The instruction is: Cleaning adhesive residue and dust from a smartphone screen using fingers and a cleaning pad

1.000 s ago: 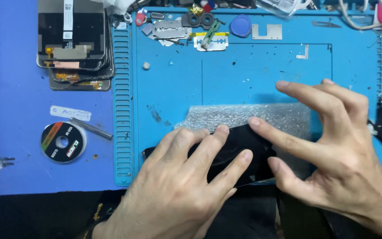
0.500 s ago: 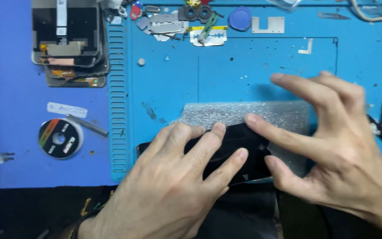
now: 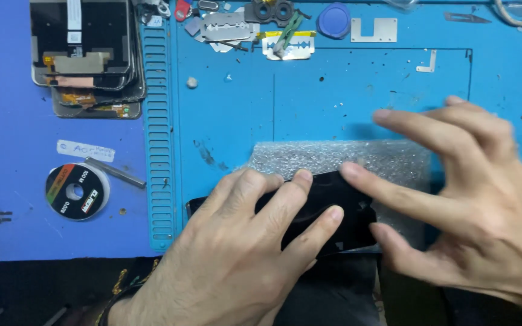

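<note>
While the head view looks straight down on the counter, the left hand (image 3: 237, 253) lies flat, fingers spread, on a flat black glossy phone-like slab (image 3: 327, 208) at the near edge of the light blue ribbed work mat (image 3: 237, 108); it presses down and clasps nothing. The right hand (image 3: 460, 205) comes in from the right, its grip open: one fingertip touches the slab's upper right edge, the thumb sits at its lower right corner, the other fingers hover spread above. Under and behind the slab lies a sheet of clear bubble wrap (image 3: 333, 157), partly covered by both hands.

At the far left stands a stack of dismantled phone screens (image 3: 86, 54). Nearer lies a black reel of tape (image 3: 77, 191), with a thin metal rod (image 3: 116, 172) just beside it. Along the mat's far edge lie a razor blade (image 3: 288, 45), a round blue cap (image 3: 333, 20) and a small metal bracket (image 3: 373, 30).
</note>
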